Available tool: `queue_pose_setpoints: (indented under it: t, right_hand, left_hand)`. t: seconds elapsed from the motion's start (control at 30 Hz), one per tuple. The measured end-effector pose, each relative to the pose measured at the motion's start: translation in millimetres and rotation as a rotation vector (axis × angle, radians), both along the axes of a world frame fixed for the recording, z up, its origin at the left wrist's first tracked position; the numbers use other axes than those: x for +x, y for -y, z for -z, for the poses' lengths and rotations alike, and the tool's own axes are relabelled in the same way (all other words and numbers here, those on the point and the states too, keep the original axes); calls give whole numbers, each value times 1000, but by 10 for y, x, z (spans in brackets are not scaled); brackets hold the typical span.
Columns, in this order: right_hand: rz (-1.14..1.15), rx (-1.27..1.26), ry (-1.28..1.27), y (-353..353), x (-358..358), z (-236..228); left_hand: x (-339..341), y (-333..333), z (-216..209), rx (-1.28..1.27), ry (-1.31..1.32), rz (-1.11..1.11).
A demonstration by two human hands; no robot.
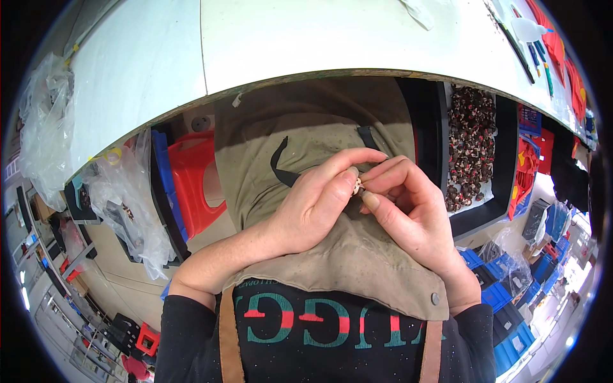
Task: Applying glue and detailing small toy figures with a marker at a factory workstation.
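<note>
Above my lap, my left hand [322,198] and my right hand [408,201] meet, fingertips almost touching. Pinched between the left thumb and fingers is a small cream piece with dark marks [357,186], mostly covered by the fingers. The right thumb and forefinger close at its right side, on a tiny dark part too small to name. Beneath the hands spreads my olive-brown apron [319,137], with a black strap [280,159] lying loose on it. A black tray [501,166] to the right holds many small brown, cream and red pieces [471,147].
A white worktable [287,38] curves across the far side. Pens [533,54], a small squeeze bottle [529,30] and red cloth [575,83] lie at its right end. Left of my legs stands a red stool [191,182], beside plastic bags [131,204]. Blue bins [495,297] are stacked at right.
</note>
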State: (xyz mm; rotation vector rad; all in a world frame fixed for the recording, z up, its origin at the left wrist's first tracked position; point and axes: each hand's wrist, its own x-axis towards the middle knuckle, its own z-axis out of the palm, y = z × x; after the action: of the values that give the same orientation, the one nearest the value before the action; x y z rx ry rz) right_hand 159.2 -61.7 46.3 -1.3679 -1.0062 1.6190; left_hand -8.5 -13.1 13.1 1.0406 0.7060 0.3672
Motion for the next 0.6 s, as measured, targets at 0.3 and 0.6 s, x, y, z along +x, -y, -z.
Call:
queue_pose_setpoints:
  t: [0.3, 0.6]
  right_hand:
    - [19, -10, 2, -24, 122, -129]
    - [-68, 157, 3, -87, 213, 7]
  left_hand:
    - [200, -42, -110, 58, 67, -113]
    - [232, -34, -174, -168, -108, -223]
